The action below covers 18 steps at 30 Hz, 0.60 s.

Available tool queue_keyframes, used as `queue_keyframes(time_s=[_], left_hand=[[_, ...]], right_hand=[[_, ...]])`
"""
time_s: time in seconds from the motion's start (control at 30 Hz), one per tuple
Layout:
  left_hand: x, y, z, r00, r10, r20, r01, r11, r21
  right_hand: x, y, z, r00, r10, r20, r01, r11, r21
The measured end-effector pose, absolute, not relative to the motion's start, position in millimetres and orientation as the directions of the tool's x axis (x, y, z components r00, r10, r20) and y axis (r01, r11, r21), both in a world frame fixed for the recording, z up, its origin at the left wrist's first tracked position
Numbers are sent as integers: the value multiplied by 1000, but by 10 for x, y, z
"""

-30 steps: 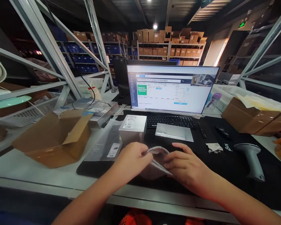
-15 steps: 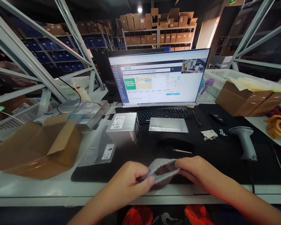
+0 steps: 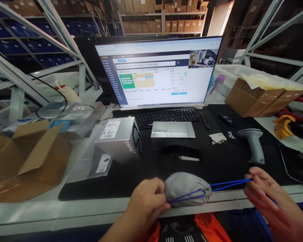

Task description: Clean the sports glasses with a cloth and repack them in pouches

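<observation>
A grey drawstring pouch [image 3: 185, 188] hangs at the front edge of the desk, rounded out by contents that I cannot see. My left hand [image 3: 151, 196] is closed at its left end, pinching the blue cord that runs along the pouch's front. Over on the right, my right hand [image 3: 266, 195] pinches the far end of the blue drawstring [image 3: 229, 184], which is stretched taut. The pouch's mouth is gathered on its right side. Behind it on the black mat [image 3: 131, 179] lie a black strap-like item [image 3: 179, 150] and an open white tray [image 3: 173, 130].
A silver product box [image 3: 118, 137] stands left of the tray, beside a clear plastic bag [image 3: 96, 164]. An open cardboard box [image 3: 37, 161] sits further left. A barcode scanner [image 3: 254, 144], a mouse [image 3: 226, 120], a keyboard [image 3: 164, 116] and a monitor [image 3: 154, 77] stand around the mat.
My hands have moved apart, the right one going right with the blue cord. The pouch's mouth, held open before, is now drawn together. The view has tilted down.
</observation>
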<state>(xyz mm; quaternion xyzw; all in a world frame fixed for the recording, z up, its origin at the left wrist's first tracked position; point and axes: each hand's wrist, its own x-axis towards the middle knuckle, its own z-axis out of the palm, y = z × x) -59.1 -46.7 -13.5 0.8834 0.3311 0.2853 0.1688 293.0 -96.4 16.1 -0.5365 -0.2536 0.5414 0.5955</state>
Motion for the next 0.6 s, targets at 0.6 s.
queue_keyframes(time_s=[0.6], left_hand=[[-6, -508, -239, 678, 419, 604, 236, -902, 361]], right_hand=[[1767, -610, 143, -535, 815, -223, 793, 393, -466]])
